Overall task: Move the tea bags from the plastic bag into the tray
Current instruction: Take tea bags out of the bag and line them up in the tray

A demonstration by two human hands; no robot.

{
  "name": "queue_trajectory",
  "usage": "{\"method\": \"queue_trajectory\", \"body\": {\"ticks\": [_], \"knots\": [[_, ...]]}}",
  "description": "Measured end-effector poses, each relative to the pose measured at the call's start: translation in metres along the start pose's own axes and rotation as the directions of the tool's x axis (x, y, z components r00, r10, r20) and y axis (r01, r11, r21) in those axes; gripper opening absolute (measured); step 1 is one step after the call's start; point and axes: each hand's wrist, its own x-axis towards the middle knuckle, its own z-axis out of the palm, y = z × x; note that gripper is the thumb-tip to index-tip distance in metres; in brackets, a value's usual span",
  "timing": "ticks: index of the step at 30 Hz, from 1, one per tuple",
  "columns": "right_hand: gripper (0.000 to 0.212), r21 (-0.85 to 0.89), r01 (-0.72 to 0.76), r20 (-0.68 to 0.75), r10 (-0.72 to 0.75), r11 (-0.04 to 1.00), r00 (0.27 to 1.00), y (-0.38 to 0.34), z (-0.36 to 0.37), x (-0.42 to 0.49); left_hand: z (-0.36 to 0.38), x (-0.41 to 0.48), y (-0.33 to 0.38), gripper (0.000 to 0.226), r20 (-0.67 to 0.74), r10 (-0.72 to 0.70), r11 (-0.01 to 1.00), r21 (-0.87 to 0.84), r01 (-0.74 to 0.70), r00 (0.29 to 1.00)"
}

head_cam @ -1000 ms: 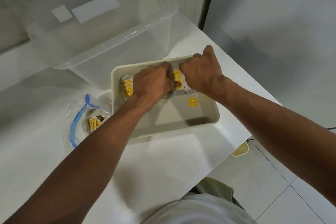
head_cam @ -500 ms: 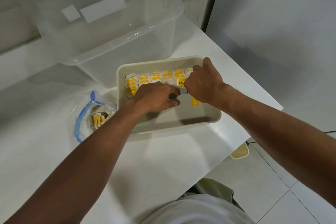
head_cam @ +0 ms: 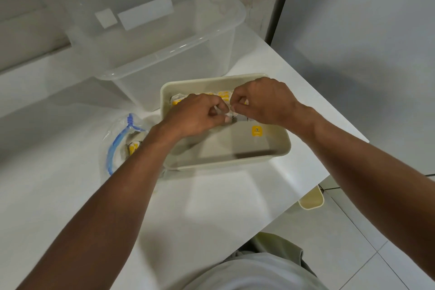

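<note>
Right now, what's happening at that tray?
A person has both hands over the beige tray on the white counter. The left hand and right hand are pinching at the tea bags lined along the tray's far wall; what each grips is hidden. One yellow tag lies loose on the tray floor. More tea bags remain in the plastic bag to the left, so the transfer isn't finished.

Left hand [head_cam: 197, 114] and right hand [head_cam: 263, 101] pinch small white pieces over yellow-labelled tea bags [head_cam: 222, 94] in the beige rectangular plastic tray [head_cam: 226, 158].
</note>
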Motion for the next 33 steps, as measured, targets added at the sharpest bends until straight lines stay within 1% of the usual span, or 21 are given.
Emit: {"method": "queue_trajectory", "body": {"ticks": [4, 7, 11, 15, 19, 22, 26, 28, 31, 33], "knots": [[0.018, 0.157, 0.063, 0.005, -0.065, 0.986, 0.998, -0.013, 0.003, -0.006, -0.011, -0.020, -0.001, 0.021, -0.056, -0.029, 0.998, -0.059, 0.025, 0.998], [0.013, 0.308, 0.088, 0.003, -0.093, 0.947, 0.996, -0.025, 0.006, -0.009, -0.016, -0.038, -0.005, 0.018, -0.111, -0.058, 0.996, -0.071, 0.051, 0.992], [0.011, 0.443, 0.096, -0.014, -0.101, 0.892, 0.995, -0.042, 0.007, -0.014, -0.025, -0.068, -0.010, 0.017, -0.183, -0.094, 0.992, -0.102, 0.076, 0.979], [0.009, 0.598, 0.080, -0.016, -0.088, 0.797, 0.996, -0.065, 0.003, -0.021, -0.037, -0.104, -0.020, 0.015, -0.276, -0.132, 0.984, -0.154, 0.091, 0.952], [0.007, 0.725, 0.045, 0.026, -0.093, 0.687, 0.995, -0.093, 0.001, -0.022, -0.046, -0.139, -0.040, 0.014, -0.312, -0.223, 0.960, -0.236, 0.152, 0.924], [0.005, 0.757, 0.060, 0.043, -0.141, 0.651, 0.989, -0.112, 0.003, -0.019, -0.048, -0.160, -0.055, 0.014, -0.324, -0.285, 0.936, -0.296, 0.189, 0.902], [0.005, 0.739, 0.108, 0.039, -0.203, 0.665, 0.978, -0.135, 0.010, -0.014, -0.046, -0.181, -0.073, 0.011, -0.346, -0.328, 0.921, -0.326, 0.216, 0.879], [0.006, 0.731, 0.121, 0.047, -0.226, 0.671, 0.973, -0.144, 0.013, -0.012, -0.042, -0.187, -0.081, 0.012, -0.347, -0.347, 0.915, -0.330, 0.233, 0.872], [0.007, 0.693, 0.134, 0.050, -0.232, 0.709, 0.971, -0.155, 0.018, -0.009, -0.032, -0.186, -0.090, 0.013, -0.348, -0.375, 0.915, -0.289, 0.282, 0.859], [0.009, 0.642, 0.157, 0.037, -0.235, 0.751, 0.971, -0.159, 0.022, -0.008, -0.026, -0.183, -0.091, 0.011, -0.347, -0.392, 0.917, -0.217, 0.334, 0.852]]}}
